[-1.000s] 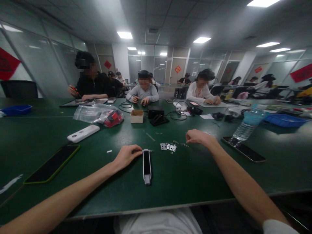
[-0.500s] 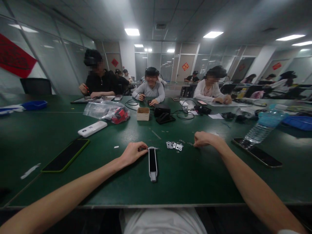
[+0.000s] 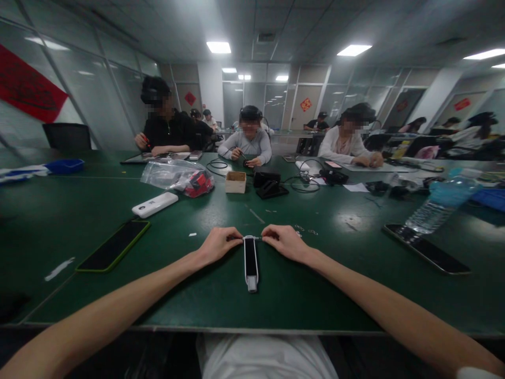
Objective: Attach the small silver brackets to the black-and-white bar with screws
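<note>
A narrow white device with a long black face [image 3: 251, 258] lies on the green table [image 3: 165, 300] in front of me. A thin metal rod [image 3: 257, 238] crosses its far end. My left hand [image 3: 221, 243] is closed, thumb and finger pinching at the rod's left end. From the other side my right hand [image 3: 286, 242] is closed at the rod's right tip; whatever its fingertips hold is too small to make out. Several tiny metal rings [image 3: 311, 231] lie just beyond my right hand, which hides the small metal plates.
Left are a green-edged phone [image 3: 114, 246] and a white handheld device [image 3: 155, 205]. A bagged red item [image 3: 199, 183], a small box [image 3: 235, 182] and a black stand [image 3: 272, 190] stand farther back. Right, a water bottle [image 3: 437, 202] lies over another phone [image 3: 445, 258]. Co-workers sit opposite.
My right hand has moved left from beside the small rings to the rod's right tip, covering the metal plates. My left hand stays at the rod's left end. The view has shifted slightly.
</note>
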Tool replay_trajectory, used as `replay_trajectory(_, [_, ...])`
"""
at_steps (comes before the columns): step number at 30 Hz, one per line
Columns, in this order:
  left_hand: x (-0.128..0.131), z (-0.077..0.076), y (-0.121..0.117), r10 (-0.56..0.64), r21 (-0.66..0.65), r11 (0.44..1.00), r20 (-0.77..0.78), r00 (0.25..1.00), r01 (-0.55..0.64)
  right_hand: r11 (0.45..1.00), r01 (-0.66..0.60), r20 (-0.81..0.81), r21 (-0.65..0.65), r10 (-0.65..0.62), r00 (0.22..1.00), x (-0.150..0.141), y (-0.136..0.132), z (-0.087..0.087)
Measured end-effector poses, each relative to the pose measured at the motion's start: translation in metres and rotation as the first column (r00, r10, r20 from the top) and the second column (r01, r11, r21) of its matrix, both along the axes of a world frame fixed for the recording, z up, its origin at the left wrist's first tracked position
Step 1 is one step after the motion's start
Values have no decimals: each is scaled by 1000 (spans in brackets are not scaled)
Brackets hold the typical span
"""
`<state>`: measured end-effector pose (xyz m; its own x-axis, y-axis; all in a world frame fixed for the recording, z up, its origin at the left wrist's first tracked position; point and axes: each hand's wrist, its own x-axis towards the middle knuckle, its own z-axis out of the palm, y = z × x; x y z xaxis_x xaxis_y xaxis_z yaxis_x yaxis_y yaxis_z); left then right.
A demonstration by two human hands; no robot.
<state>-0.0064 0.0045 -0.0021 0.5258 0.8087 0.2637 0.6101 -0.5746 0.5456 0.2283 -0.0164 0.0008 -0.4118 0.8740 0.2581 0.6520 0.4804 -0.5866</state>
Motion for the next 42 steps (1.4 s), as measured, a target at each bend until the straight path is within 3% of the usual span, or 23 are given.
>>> replay_trajectory(6, [-3, -7, 5, -29, 9, 1000, 29, 999, 29, 998, 58, -52, 13, -57, 997, -2, -3, -4])
replay_trajectory(15, [-2, -6, 5, -35, 1, 999, 19, 999, 35, 995, 93, -44, 31, -92, 995, -8, -8, -5])
replay_trajectory(20, [-1, -3, 2, -31, 13, 999, -13, 999, 32, 970, 94, 84, 222, -115, 990, 5, -1, 5])
replay_trajectory(23, [0, 1, 0, -27, 27, 999, -68, 997, 28, 931, 161, 263, 327, -253, 931, 34, 10, 25])
replay_trajectory(26, [0, 3, -1, -22, 44, 999, -115, 993, 28, 930, 314, 534, 192, -368, 761, 75, 22, 44])
replay_trajectory(28, [1, 3, -1, -21, 45, 999, -119, 993, 27, 905, 426, 685, 7, -314, 657, 100, 28, 49])
replay_trajectory(32, [0, 2, 0, -21, 39, 999, -113, 993, 25, 895, 435, 700, -100, -248, 670, 125, 37, 42])
replay_trajectory(37, [0, 2, 0, -12, 42, 999, -109, 994, 16, 909, 397, 674, -123, -217, 706, 125, 43, 31])
replay_trajectory(42, [0, 2, -1, -16, 40, 999, -104, 994, 20, 907, 406, 675, -112, -230, 701, 133, 45, 34])
